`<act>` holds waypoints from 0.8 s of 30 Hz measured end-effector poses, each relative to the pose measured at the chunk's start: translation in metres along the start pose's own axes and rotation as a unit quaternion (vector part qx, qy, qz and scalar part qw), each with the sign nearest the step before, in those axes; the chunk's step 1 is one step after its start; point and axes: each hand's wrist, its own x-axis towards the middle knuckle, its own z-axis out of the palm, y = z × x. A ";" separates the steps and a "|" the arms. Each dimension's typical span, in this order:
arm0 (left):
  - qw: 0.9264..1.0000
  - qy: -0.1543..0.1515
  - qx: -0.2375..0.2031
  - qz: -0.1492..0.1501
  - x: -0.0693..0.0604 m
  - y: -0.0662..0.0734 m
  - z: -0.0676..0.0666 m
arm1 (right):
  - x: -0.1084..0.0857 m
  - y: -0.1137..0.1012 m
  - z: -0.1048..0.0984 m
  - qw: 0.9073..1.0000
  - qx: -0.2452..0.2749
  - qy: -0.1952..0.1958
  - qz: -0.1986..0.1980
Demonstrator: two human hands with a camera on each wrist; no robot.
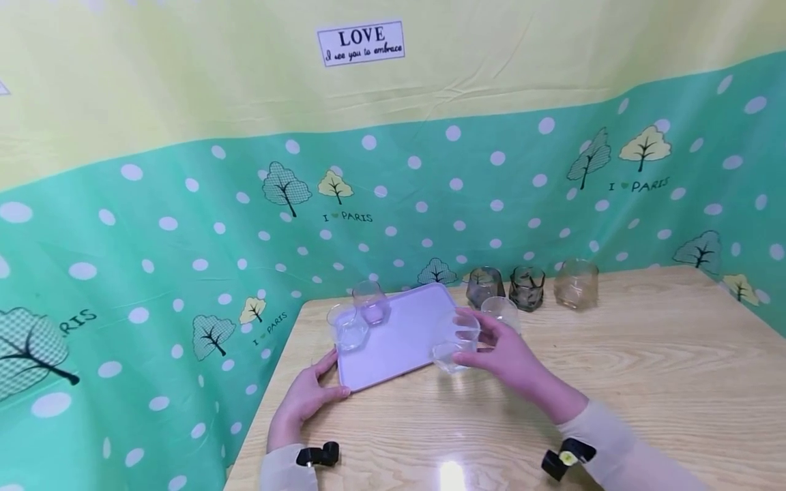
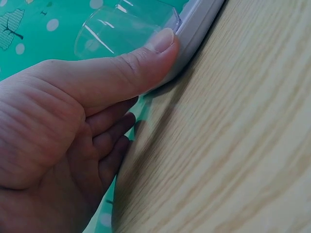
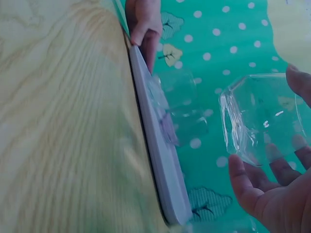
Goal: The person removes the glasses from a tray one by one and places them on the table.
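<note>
Hanging cloth (image 1: pixel 424 184): was seen behind the tray (image 1: pixel 405 337).
Wooden table (image 1: pixel 663 382): was partly covered by the tray.
Left hand (image 1: pixel 307 394): the tray's near-left corner was held between thumb and fingers.
Right hand (image 1: pixel 506 354): a clear glass (image 3: pixel 262 116) was held between thumb and fingers, near the tray's right end.
Tinted glasses (image 1: pixel 527 292): three were seen right of the tray.
Other clear glasses (image 1: pixel 351 334): two were supported by the tray's left end, another was seen just right of the tray.

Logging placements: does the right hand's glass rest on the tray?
No, the right hand holds the clear glass apart from the tray.
</note>
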 end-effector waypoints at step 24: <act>1.000 -0.001 -0.004 0.001 0.001 -0.001 0.001 | -0.034 0.011 -0.137 0.977 -0.179 0.112 -0.013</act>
